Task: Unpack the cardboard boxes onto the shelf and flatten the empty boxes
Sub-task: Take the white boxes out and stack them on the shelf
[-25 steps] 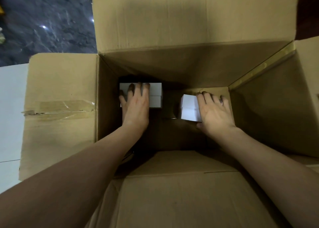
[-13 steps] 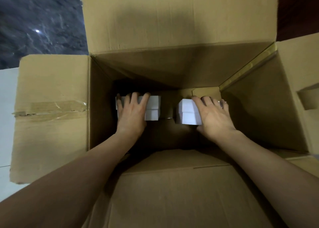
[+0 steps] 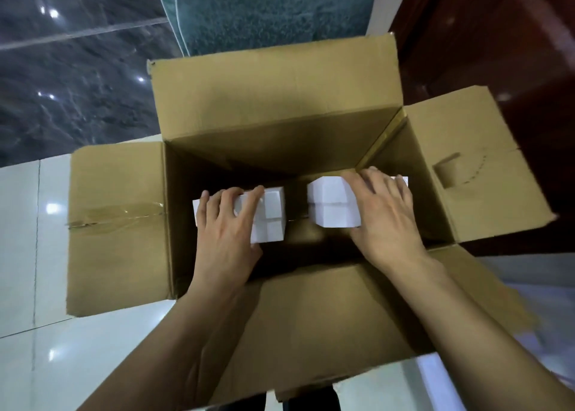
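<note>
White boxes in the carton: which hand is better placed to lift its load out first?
Right, by a little. The right hand grips its white boxes near the carton rim at the right wall. The left hand grips the other white boxes equally firmly, so both could likely lift together.

One large brown corrugated cardboard box (image 3: 217, 149) stands open, with four flaps folded outward, one at each edge of its mouth. Two clusters of small white rectangular cartons show inside the mouth: the one toward the left edge (image 3: 270, 214) shows at least three carton faces, the one toward the right edge (image 3: 331, 203) at least two stacked, though how many more lie under the palms cannot be told. Two bare hands are in view, a left hand (image 3: 225, 227) and a right hand (image 3: 385, 217), one on each cluster.
</note>
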{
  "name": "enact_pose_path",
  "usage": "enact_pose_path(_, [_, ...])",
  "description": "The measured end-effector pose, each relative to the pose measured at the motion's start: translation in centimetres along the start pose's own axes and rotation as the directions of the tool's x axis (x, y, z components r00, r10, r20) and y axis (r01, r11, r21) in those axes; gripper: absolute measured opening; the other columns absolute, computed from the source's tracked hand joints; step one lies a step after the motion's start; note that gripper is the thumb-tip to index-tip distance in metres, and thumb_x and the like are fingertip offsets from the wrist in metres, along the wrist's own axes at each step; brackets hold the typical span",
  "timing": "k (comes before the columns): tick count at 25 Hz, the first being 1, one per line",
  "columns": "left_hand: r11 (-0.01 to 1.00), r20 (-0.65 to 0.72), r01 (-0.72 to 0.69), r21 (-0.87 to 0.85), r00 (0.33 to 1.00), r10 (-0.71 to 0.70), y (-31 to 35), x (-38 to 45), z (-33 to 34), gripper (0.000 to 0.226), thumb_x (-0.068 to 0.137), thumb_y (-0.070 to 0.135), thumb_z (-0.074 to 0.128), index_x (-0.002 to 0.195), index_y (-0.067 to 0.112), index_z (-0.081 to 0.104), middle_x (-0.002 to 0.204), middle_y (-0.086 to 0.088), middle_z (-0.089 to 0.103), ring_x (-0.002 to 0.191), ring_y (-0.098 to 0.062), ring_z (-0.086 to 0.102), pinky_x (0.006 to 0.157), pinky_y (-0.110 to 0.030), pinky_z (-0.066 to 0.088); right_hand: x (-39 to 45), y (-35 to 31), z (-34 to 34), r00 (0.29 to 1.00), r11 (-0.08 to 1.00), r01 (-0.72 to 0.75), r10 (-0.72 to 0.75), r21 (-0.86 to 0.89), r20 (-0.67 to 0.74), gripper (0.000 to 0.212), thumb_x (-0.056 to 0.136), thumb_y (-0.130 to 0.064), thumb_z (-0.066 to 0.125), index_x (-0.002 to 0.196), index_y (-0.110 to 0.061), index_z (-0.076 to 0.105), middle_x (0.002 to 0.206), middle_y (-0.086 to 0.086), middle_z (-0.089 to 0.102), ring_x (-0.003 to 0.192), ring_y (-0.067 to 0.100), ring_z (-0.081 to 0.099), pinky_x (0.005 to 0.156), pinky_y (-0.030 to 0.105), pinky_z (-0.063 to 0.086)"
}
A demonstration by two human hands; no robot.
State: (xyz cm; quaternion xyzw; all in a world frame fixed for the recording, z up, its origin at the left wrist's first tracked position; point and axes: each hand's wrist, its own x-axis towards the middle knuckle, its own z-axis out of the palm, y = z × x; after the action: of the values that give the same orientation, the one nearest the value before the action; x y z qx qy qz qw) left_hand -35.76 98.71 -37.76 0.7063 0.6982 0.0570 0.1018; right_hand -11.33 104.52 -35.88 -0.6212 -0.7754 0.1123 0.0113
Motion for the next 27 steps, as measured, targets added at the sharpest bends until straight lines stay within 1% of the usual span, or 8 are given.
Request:
enact_pose_path(3, [1.0, -0.026, -0.022, -0.016, 0.999, 0.021, 1.5, -1.0, -3.9, 0.102, 0.062, 0.028, 0.092, 0.149, 0.023, 0.039, 0.141, -0.015, 0.044, 0.137, -0.039, 0.036, 0.12, -0.059, 0.019, -2.2, -0.5, -3.9, 0.998, 1.0, -0.017, 0.018, 0.025, -0.052, 0.094, 0.068, -0.007, 0.081, 0.147, -0.027, 0.035, 0.144, 0.005, 0.042, 0.145, 0.026, 0.027, 0.123, 0.049, 0.015])
enact_pose_path(8, [0.998, -0.069, -0.069, -0.005, 0.995, 0.068, 4.2, -3.0, -9.8, 0.101, 0.061, 0.024, 0.092, 0.148, 0.021, 0.042, 0.141, -0.016, 0.046, 0.136, -0.041, 0.036, 0.119, -0.062, 0.021, -5.7, -1.2, -9.6, 0.992, 0.998, -0.054, 0.058, 0.039, -0.112, 0.097, 0.071, -0.006, 0.081, 0.15, -0.028, 0.031, 0.147, 0.005, 0.04, 0.147, 0.026, 0.025, 0.125, 0.05, 0.012])
enact_pose_path(13, [0.996, -0.108, -0.084, -0.032, 0.991, 0.08, 6.5, -5.3, -15.5, 0.103, 0.063, 0.031, 0.091, 0.15, 0.024, 0.037, 0.143, -0.016, 0.042, 0.136, -0.038, 0.027, 0.118, -0.063, 0.022, -9.4, -1.6, -15.2, 0.981, 0.997, -0.077, 0.081, 0.032, -0.176, 0.097, 0.071, -0.007, 0.082, 0.15, -0.03, 0.029, 0.147, 0.003, 0.039, 0.146, 0.026, 0.025, 0.124, 0.051, 0.013])
enact_pose_path(16, [0.99, -0.132, -0.128, -0.053, 0.984, 0.12, 7.4, -6.0, -19.0, 0.101, 0.063, 0.032, 0.091, 0.149, 0.024, 0.039, 0.141, -0.016, 0.044, 0.133, -0.038, 0.031, 0.114, -0.064, 0.027, -11.7, -2.2, -18.5, 0.964, 0.993, -0.111, 0.118, 0.041, -0.238, 0.1, 0.067, -0.007, 0.085, 0.147, -0.03, 0.031, 0.145, 0.003, 0.04, 0.143, 0.027, 0.029, 0.123, 0.052, 0.017])
enact_pose_path(19, [0.977, -0.183, -0.213, -0.025, 0.962, 0.205, 8.0, -5.9, -22.3, 0.097, 0.062, 0.035, 0.09, 0.146, 0.022, 0.043, 0.136, -0.015, 0.049, 0.122, -0.036, 0.041, 0.103, -0.059, 0.038, -13.9, -3.2, -21.4, 0.932, 0.983, -0.171, 0.182, 0.062, -0.314, 0.099, 0.067, -0.011, 0.086, 0.146, -0.031, 0.031, 0.144, 0.003, 0.04, 0.14, 0.027, 0.03, 0.121, 0.053, 0.017])
enact_pose_path(20, [0.973, -0.186, -0.232, -0.021, 0.957, 0.224, 8.3, -5.8, -23.6, 0.097, 0.062, 0.035, 0.089, 0.147, 0.023, 0.042, 0.137, -0.013, 0.049, 0.122, -0.035, 0.041, 0.102, -0.055, 0.037, -14.7, -3.6, -22.2, 0.917, 0.979, -0.193, 0.205, 0.07, -0.343, 0.098, 0.067, -0.012, 0.087, 0.145, -0.031, 0.03, 0.143, 0.003, 0.04, 0.14, 0.027, 0.029, 0.121, 0.053, 0.017])
enact_pose_path(24, [0.951, -0.159, -0.305, -0.058, 0.943, 0.293, 8.7, -5.4, -27.8, 0.096, 0.07, 0.033, 0.083, 0.15, 0.033, 0.031, 0.145, -0.004, 0.038, 0.129, -0.029, 0.03, 0.111, -0.049, 0.027, -17.1, -6.2, -24.6, 0.864, 0.956, -0.272, 0.293, 0.11, -0.409, 0.093, 0.071, -0.016, 0.087, 0.147, -0.027, 0.034, 0.145, 0.005, 0.041, 0.143, 0.029, 0.029, 0.122, 0.054, 0.017])
enact_pose_path(27, [0.917, -0.192, -0.395, -0.048, 0.905, 0.38, 7.9, -5.7, -29.5, 0.094, 0.065, 0.031, 0.085, 0.146, 0.033, 0.036, 0.141, -0.004, 0.04, 0.125, -0.028, 0.031, 0.109, -0.049, 0.028, -18.6, -8.2, -25.4, 0.816, 0.934, -0.342, 0.35, 0.104, -0.459, 0.092, 0.071, -0.023, 0.086, 0.147, -0.028, 0.033, 0.146, 0.004, 0.042, 0.145, 0.028, 0.027, 0.121, 0.053, 0.018])
